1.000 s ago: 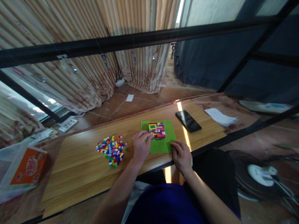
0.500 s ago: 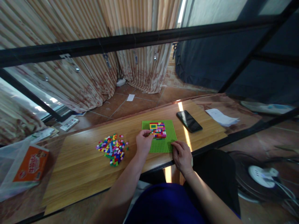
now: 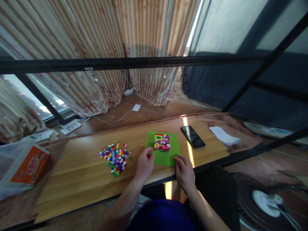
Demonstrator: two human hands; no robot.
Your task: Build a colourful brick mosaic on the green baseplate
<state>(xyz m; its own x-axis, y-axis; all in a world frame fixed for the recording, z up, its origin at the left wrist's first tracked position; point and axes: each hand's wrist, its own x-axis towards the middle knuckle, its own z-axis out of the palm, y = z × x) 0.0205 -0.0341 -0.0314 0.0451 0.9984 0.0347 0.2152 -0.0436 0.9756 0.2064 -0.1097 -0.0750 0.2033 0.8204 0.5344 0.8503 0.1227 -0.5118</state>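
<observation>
A block of many-coloured toy bricks (image 3: 162, 142) sits on the upper middle of a green baseplate (image 3: 166, 158). It has a yellow square outline at its upper left corner. My left hand (image 3: 145, 163) is over the baseplate's left edge, just off the block; its fingers are bent, thumb and forefinger slightly apart, with no brick visible between them. At the near right corner, my right hand (image 3: 184, 170) grips the baseplate's edge between thumb and fingers. Left of my left hand lies a heap of small loose bricks (image 3: 116, 158) in mixed colours.
A black phone (image 3: 193, 136) lies right of the baseplate on the wooden table (image 3: 79, 179). White paper (image 3: 224, 135) is farther right. An orange box (image 3: 30, 163) in a clear plastic bag stands at the left. A dark metal bar (image 3: 154, 61) crosses beyond the table.
My left hand has drawn back from the brick block toward me and left, its fingertips parting. My right hand keeps its place at the baseplate's corner. The camera view has tilted upward.
</observation>
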